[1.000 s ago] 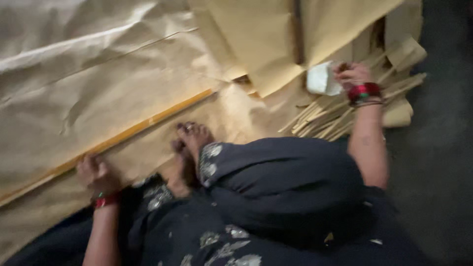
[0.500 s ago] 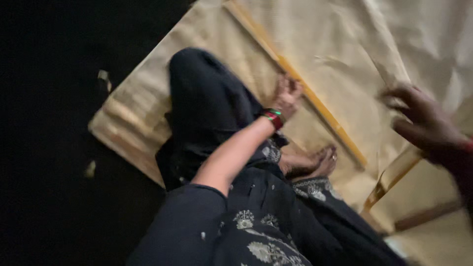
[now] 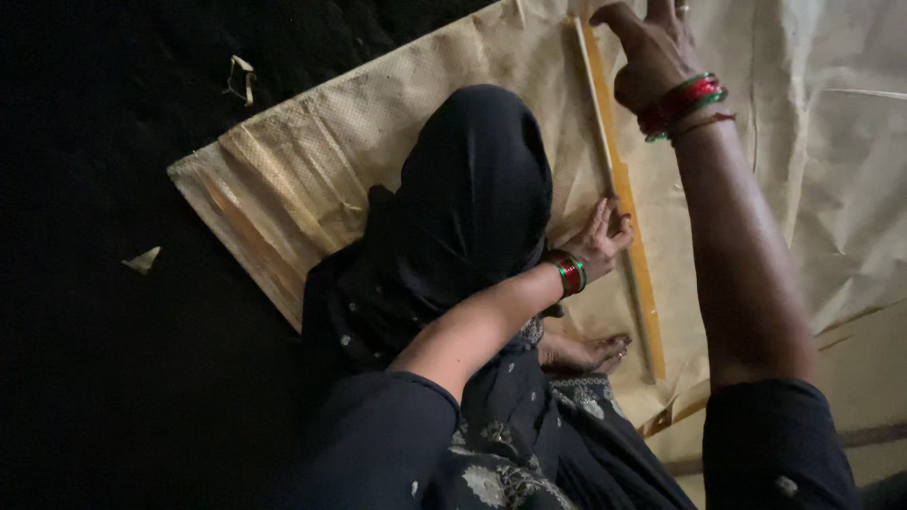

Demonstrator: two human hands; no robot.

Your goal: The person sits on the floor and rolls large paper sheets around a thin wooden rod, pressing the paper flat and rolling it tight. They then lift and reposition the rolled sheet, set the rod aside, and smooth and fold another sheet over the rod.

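I see the left hand (image 3: 597, 236) pressing flat, fingers spread, on the brown paper sheet (image 3: 453, 85) beside the long wooden ruler (image 3: 624, 189). The right hand (image 3: 652, 47) clamps the ruler's far end near the sheet's far edge. Uneven pressure could let the ruler pivot; creased paper could shift underneath.

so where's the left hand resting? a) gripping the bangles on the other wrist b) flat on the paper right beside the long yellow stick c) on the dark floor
b: the left hand lies with fingers spread on the tan paper, against the yellow stick.
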